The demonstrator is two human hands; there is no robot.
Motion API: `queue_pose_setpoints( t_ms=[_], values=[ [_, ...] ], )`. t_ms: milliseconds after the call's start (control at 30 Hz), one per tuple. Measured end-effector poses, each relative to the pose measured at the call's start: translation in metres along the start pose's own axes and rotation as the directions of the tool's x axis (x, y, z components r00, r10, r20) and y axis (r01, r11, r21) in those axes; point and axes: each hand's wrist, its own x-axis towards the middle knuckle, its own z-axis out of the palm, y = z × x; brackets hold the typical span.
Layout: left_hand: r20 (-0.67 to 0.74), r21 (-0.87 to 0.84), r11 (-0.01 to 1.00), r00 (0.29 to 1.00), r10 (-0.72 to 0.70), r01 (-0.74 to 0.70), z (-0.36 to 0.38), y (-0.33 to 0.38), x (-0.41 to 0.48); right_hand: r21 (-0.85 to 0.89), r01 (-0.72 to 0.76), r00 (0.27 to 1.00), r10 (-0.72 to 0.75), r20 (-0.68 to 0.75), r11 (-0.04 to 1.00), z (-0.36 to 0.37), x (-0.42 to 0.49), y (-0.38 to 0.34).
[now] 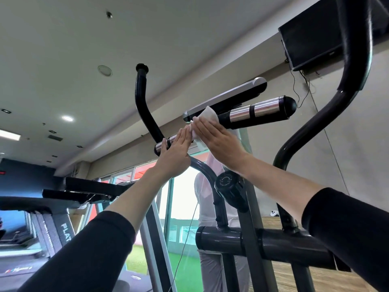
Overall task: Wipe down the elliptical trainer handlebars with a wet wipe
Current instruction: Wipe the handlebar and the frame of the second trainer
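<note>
The floor (294, 277) shows at the lower right as pale wood planks running far back to the wall. A small white object (273, 213) lies on it, far off, between the dark posts of the trainer (263, 243). Further left, by the windows, green turf (185, 268) covers the floor.

This is a gym or fitness room: an elliptical trainer (273, 243) with chrome-banded handlebars (263, 111) fills the foreground, treadmills (63, 228) stand in a row to the left, a dark screen (309, 45) hangs high on the wall, recessed lights (67, 118) dot the ceiling, and tall windows (183, 199) line the far side
</note>
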Motion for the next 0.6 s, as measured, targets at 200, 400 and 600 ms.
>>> queue_pose_setpoints(
  t_ms=[200, 400, 600],
  values=[
    [0.014, -0.023, 1.000, 1.000, 0.010, -0.010, -0.001, -0.002, -0.001, -0.166, 0.179, 0.984, -0.176, 0.035, 0.970, 0.006, -0.029, 0.007],
    [0.008, -0.026, 1.000, 1.000, 0.011, -0.011, -0.001, -0.002, -0.001, 0.008, 0.229, 0.972, -0.230, 0.056, 0.973, 0.015, -0.052, 0.012],
    [0.013, -0.028, 1.000, 1.000, 0.000, 0.000, 0.005, -0.008, 0.003, 0.252, 0.259, 0.952, -0.291, 0.098, 0.932, 0.014, -0.069, 0.018]
  ],
)
